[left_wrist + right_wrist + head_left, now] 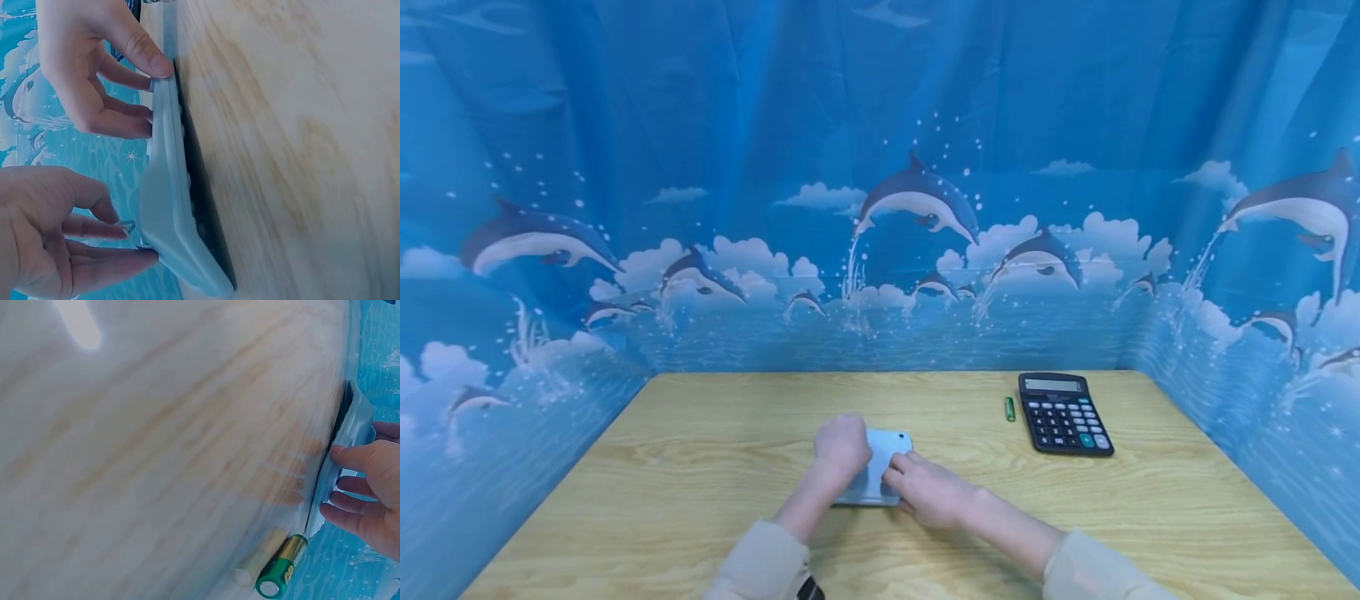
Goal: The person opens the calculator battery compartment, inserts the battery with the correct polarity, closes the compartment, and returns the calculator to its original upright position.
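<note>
A pale blue calculator (pixel 880 467) lies face down on the table, its buttons against the wood in the left wrist view. My left hand (pixel 842 446) is over its left part. There, in the left wrist view, the left hand's fingertips pinch a small, thin, pale piece (pixel 128 226) at the calculator's back; what it is cannot be told. My right hand (pixel 932 490) holds the right part, with the thumb on the near edge and the other fingers on the back. A green and gold battery (pixel 284 565) lies on the table, right of the hands.
A black desk calculator (pixel 1066 414) lies face up at the table's back right, just right of the battery. A blue dolphin-print curtain (pixel 880 333) borders the wooden table (pixel 715 467) at the back and sides.
</note>
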A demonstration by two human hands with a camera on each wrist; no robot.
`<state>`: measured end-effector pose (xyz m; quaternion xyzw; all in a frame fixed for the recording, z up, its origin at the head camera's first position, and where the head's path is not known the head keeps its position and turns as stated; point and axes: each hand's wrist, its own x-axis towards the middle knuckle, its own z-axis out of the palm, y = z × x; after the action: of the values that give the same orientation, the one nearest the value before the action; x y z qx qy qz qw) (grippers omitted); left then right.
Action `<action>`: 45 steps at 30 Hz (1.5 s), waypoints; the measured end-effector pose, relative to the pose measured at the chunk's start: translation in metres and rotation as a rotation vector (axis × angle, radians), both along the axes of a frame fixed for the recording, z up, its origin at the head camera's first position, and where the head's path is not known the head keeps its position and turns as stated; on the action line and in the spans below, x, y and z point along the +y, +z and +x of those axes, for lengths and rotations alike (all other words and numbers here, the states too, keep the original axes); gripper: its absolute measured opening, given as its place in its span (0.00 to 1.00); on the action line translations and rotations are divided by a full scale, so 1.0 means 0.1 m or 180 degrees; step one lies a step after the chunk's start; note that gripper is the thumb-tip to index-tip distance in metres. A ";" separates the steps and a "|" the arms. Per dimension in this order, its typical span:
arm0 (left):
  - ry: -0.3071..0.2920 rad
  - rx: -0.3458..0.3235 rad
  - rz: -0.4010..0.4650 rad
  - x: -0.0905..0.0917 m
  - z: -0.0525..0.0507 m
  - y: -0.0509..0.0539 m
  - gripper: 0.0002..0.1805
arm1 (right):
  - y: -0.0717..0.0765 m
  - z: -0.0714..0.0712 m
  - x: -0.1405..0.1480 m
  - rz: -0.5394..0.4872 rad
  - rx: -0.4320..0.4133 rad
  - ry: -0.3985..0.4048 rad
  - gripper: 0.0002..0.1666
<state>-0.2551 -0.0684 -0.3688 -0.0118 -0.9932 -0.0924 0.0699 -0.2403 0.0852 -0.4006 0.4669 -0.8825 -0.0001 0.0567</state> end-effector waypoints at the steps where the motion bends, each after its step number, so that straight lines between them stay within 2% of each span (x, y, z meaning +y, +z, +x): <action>1: -0.0019 0.0009 0.0009 -0.01 0.00 0.00 0.15 | 0.00 0.00 0.00 0.0007 0.0006 -0.0002 0.17; 3: -0.0062 -0.0022 -0.0005 -0.02 0.01 0.00 0.16 | 0.01 0.00 0.00 0.0011 0.0008 -0.0011 0.18; 9: -0.0235 0.0060 -0.0050 -0.08 0.03 -0.01 0.13 | 0.01 0.00 0.01 0.0024 0.0050 -0.0002 0.18; 17: -0.0429 -0.0150 0.0271 -0.20 0.02 -0.02 0.13 | 0.00 0.01 0.02 -0.0008 0.0080 0.0032 0.18; 24: -0.0526 -0.0318 0.0550 -0.29 0.01 -0.01 0.19 | 0.01 0.00 0.02 0.0047 -0.0010 -0.0021 0.19; 27: -0.0645 -0.0153 0.0660 -0.35 0.01 -0.03 0.16 | 0.01 -0.01 0.02 0.0038 -0.0052 -0.0045 0.19; 32: -0.0811 0.0255 0.0775 -0.50 0.01 -0.06 0.02 | 0.01 0.00 0.02 -0.0029 -0.0132 -0.0049 0.20; 34: -0.0795 0.0329 0.0718 -0.57 0.01 -0.05 0.04 | 0.01 0.01 0.03 -0.0052 -0.0164 -0.0044 0.20; 37: -0.0768 0.0376 0.0482 -0.67 0.01 -0.04 0.04 | 0.02 0.02 0.03 -0.0068 -0.0207 -0.0054 0.19; 39: -0.0755 0.0342 0.0312 -0.74 0.02 -0.05 0.02 | 0.02 0.02 0.03 -0.0072 -0.0231 -0.0070 0.19; 45: -0.0793 0.0249 0.0014 -0.90 0.05 -0.12 0.12 | 0.01 0.01 0.03 -0.0064 -0.0230 -0.0095 0.19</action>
<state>-0.2497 -0.1586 -0.3807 -0.1385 -0.9804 -0.1020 0.0965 -0.2393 0.0878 -0.3992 0.4528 -0.8908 0.0247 0.0294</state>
